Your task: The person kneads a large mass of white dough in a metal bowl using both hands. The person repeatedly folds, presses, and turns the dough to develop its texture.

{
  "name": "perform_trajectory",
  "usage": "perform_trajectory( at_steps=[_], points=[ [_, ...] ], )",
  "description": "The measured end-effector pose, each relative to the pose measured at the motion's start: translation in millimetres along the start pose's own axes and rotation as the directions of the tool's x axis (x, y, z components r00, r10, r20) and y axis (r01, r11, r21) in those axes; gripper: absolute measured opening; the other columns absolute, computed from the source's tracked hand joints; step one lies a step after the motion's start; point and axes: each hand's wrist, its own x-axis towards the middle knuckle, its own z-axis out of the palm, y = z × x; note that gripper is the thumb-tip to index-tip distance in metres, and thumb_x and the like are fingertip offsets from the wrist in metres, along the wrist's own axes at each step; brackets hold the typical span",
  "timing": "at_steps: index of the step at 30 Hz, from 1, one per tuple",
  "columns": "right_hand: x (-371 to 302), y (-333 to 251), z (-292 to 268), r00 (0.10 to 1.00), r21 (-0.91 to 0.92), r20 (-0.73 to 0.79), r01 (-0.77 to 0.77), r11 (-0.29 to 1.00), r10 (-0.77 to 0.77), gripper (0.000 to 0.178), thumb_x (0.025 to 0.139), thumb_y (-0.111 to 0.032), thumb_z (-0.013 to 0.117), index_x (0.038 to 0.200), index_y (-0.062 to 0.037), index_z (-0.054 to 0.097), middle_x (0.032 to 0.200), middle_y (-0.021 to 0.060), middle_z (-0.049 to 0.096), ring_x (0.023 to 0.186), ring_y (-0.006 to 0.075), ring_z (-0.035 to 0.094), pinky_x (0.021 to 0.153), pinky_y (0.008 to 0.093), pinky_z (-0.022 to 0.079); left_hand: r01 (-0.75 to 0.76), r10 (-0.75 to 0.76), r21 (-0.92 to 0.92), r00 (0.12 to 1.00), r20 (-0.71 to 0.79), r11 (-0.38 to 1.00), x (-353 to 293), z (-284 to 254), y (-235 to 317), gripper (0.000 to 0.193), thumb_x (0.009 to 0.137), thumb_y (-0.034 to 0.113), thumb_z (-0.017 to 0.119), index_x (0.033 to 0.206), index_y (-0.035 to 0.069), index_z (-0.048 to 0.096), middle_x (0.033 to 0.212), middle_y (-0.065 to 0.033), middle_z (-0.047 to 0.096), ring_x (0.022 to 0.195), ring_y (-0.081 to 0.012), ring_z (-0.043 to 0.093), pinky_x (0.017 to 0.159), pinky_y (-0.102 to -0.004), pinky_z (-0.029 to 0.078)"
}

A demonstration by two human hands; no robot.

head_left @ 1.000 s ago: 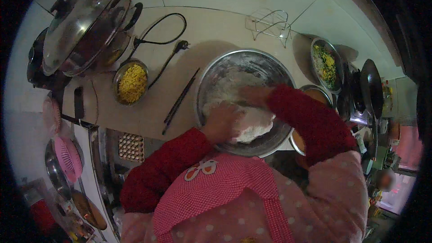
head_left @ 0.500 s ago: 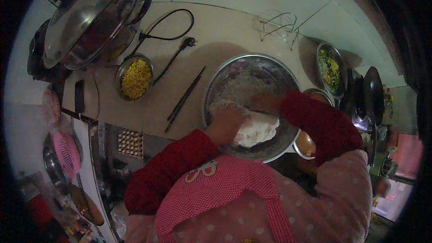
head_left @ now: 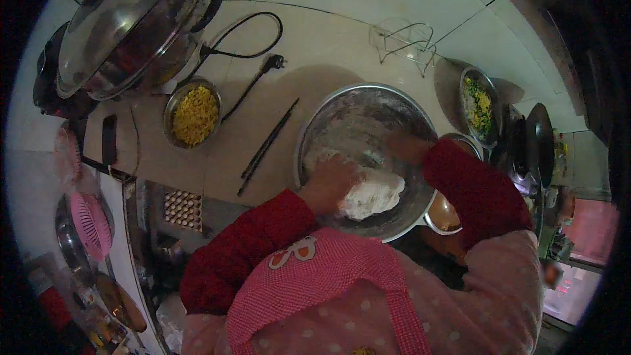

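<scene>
floury dough lay in the near half of the steel bowl, long axis roughly left-right, bare end pointing right. the left hand covered its left side, fingers loosely open; inside the bowl's right side, the right hand's fingers were too dim to read.

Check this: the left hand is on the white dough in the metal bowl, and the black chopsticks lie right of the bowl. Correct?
No: the head view shows the black chopsticks left of the metal bowl; the left hand is on the white dough inside.
</scene>
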Motion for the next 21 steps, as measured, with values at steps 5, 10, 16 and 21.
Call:
perform_trajectory(
  at_steps=[5, 10, 16, 21],
  points=[
    [54, -60, -66, 0.990, 0.149, -0.028, 0.139, 0.979, -0.136, 0.035, 0.077, -0.009, 0.054, 0.111, -0.0063, 0.060, 0.095, 0.0169, 0.062, 0.090, 0.0337, 0.061, 0.082, 0.0459, 0.049, -0.103, 0.095, -0.062, 0.989, -0.115, 0.993, 3, 34, -14, 0.060, 0.065, 0.028, 0.074, 0.121, 0.016, 0.057, 0.115, -0.0084, 0.056, 0.110, -0.0312, 0.048, 0.088, -0.0549, 0.041],
    [114, -95, -157, 0.994, 0.069, -0.070, -0.079, 0.995, 0.084, 0.022, 0.079, -0.013, 0.057, 0.097, -0.0044, 0.066, 0.091, 0.0158, 0.065, 0.078, 0.0330, 0.064, 0.071, 0.0427, 0.052, 0.004, -0.005, -0.069, 1.000, -0.018, 0.998, -1, 17, -9, 0.055, 0.067, 0.034, 0.074, 0.117, 0.016, 0.060, 0.113, -0.0069, 0.057, 0.109, -0.0318, 0.048, 0.089, -0.0540, 0.041],
    [-25, 42, 17, 0.768, 0.070, -0.639, -0.001, 0.998, 0.046, 0.023, 0.084, -0.018, 0.052, 0.099, -0.0072, 0.066, 0.086, 0.0147, 0.066, 0.075, 0.0321, 0.062, 0.067, 0.0406, 0.051, 0.010, -0.005, -0.048, 0.993, 0.117, 0.999, 12, 2, 7, 0.063, 0.064, 0.038, 0.075, 0.121, 0.017, 0.058, 0.112, -0.0094, 0.058, 0.105, -0.0343, 0.048, 0.086, -0.0545, 0.042],
    [93, -50, -129, 0.825, 0.281, -0.405, -0.297, 0.912, 0.394, 0.019, 0.075, -0.023, 0.062, 0.081, -0.0042, 0.065, 0.078, 0.0163, 0.064, 0.071, 0.0316, 0.063, 0.061, 0.0408, 0.051, 0.013, -0.013, 0.008, 0.997, 0.071, 1.000, -4, 7, -8, 0.056, 0.069, 0.037, 0.074, 0.120, 0.019, 0.059, 0.119, -0.0072, 0.055, 0.112, -0.0340, 0.046, 0.090, -0.0550, 0.041]
  ],
)
